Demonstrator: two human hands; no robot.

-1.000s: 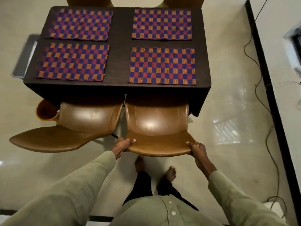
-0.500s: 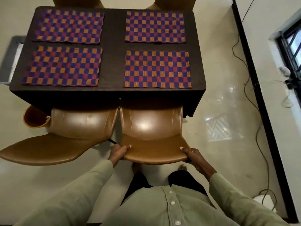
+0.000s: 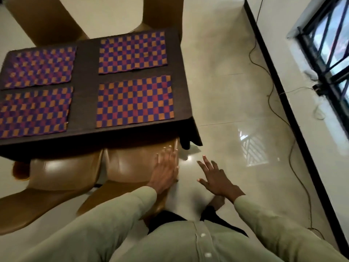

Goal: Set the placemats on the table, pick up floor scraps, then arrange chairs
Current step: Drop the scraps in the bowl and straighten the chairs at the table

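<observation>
Several purple, red and orange checked placemats (image 3: 134,102) lie flat on the dark table (image 3: 86,76). Two brown chairs are tucked under its near edge: the right chair (image 3: 128,165) directly before me and the left chair (image 3: 62,173) beside it. My left hand (image 3: 166,169) hovers flat over the right chair's right side, fingers spread, holding nothing. My right hand (image 3: 213,176) is out over the bare floor to the right of that chair, fingers apart and empty. Two more brown chairs (image 3: 47,19) stand at the table's far side.
A glossy tiled floor (image 3: 236,91) stretches to the right of the table. A thin cable (image 3: 272,95) snakes along the floor near the black skirting and white wall. A barred window (image 3: 324,42) is at the upper right. An orange round object (image 3: 18,172) sits under the table's left corner.
Both hands have let go of the right chair's backrest and opened. The right hand moved off to the right over the floor. The view swung right and closer to the table.
</observation>
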